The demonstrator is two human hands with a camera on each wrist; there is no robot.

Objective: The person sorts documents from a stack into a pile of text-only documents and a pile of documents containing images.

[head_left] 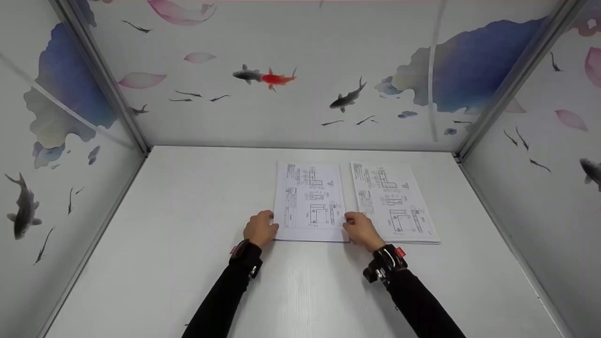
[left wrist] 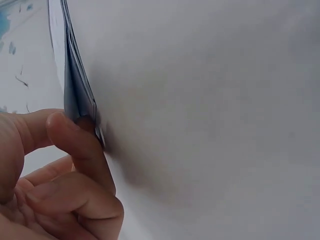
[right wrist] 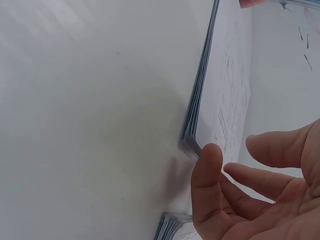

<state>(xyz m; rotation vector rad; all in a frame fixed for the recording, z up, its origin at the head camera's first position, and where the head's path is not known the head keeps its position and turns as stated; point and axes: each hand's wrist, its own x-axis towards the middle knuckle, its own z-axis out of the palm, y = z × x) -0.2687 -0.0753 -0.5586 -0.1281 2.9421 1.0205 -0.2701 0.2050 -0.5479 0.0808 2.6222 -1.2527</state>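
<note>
A stack of printed drawing sheets point(head_left: 300, 230) lies on the white table, with line drawings on its top page. At its near left edge, my left hand point(head_left: 261, 228) holds the sheets by the side with bent fingers. Seen from the left wrist, the splayed sheet edges point(left wrist: 75, 85) run down to the thumb and fingertips. My right hand point(head_left: 364, 231) is at the same stack's near right edge, between the two stacks. In the right wrist view, its fingers point(right wrist: 207, 175) are loosely bent by the corner, the thumb apart from the sheets.
A second stack of similar drawings point(head_left: 425, 234) lies close on the right, slightly angled. White panels with painted fish and petals point(head_left: 277, 79) enclose the table at the back and both sides. Metal posts point(head_left: 512, 89) stand at the back corners.
</note>
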